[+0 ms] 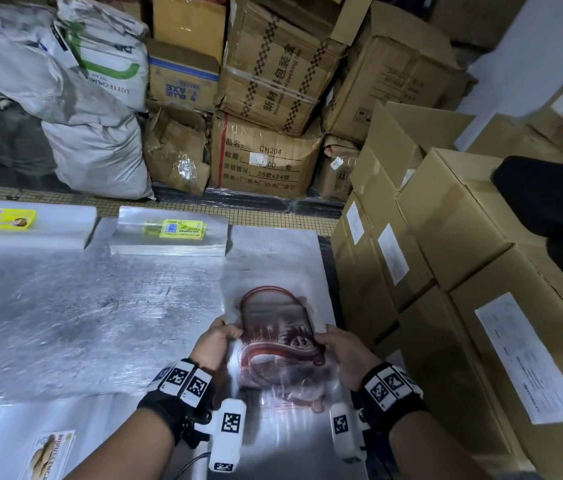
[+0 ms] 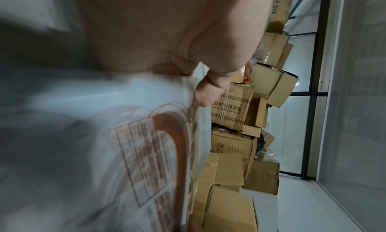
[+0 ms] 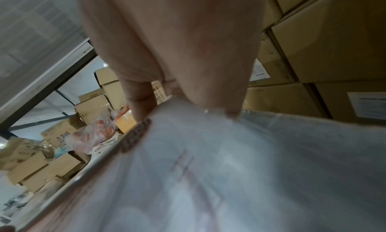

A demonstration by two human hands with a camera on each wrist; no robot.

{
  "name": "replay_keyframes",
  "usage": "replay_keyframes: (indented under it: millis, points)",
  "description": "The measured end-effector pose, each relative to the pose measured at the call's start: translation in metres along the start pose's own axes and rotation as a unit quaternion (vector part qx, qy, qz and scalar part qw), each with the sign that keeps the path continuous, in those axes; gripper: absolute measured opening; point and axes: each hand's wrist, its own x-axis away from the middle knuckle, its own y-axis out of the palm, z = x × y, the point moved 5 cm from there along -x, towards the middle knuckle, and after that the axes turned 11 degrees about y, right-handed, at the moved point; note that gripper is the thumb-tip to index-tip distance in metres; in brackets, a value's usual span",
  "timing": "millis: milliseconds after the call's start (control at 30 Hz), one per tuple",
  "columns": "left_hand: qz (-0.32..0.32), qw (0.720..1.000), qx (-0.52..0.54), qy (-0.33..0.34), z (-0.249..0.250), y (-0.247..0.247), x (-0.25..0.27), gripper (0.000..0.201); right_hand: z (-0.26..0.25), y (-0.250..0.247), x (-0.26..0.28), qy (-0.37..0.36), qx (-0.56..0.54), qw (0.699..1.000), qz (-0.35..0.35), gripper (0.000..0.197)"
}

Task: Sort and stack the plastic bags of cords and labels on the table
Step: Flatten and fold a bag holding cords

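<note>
Both wrists, with their black straps and marker tags, are lowest in the head view, and between them the left hand (image 1: 216,344) and the right hand (image 1: 340,351) hold one clear plastic bag (image 1: 278,344) with a reddish-brown print. Each hand pinches one side edge of it: the left fingers (image 2: 208,93) are curled on the edge with the thumb on top, and the right fingers (image 3: 144,100) do the same on the other side.

This bag is at the near right part of the bench (image 1: 83,323), lifted a little above a pile of similar printed bags (image 1: 283,393) that lies under it. Its long axis goes from the person toward the far edge of the bench, and the rounded arch of the print points to the far edge. Which end is the open mouth, I cannot tell.

I think the risk is that the thin film slips or folds when it is put down, so the edges do not match the pile. A second sheet could also stick to it, because such film clings.

Further away, near the far edge, lie two stacks of clear bags, one with a yellow-green label (image 1: 181,230) on top and one with a yellow label (image 1: 6,219). Cardboard boxes (image 1: 481,254) stand close along the right edge.
</note>
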Motion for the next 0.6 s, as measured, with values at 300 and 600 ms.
replay_keyframes:
  millis: [300, 600]
  points:
    - [0.028, 0.998, 0.03, 0.036, -0.003, -0.003, -0.001, 0.024, 0.003, -0.014, -0.014, -0.015, 0.021, 1.0, 0.013, 0.041]
    - [0.03, 0.976, -0.122, 0.18, 0.071, -0.019, 0.027, 0.042, -0.001, -0.031, -0.023, -0.016, 0.03, 0.999, -0.018, 0.038]
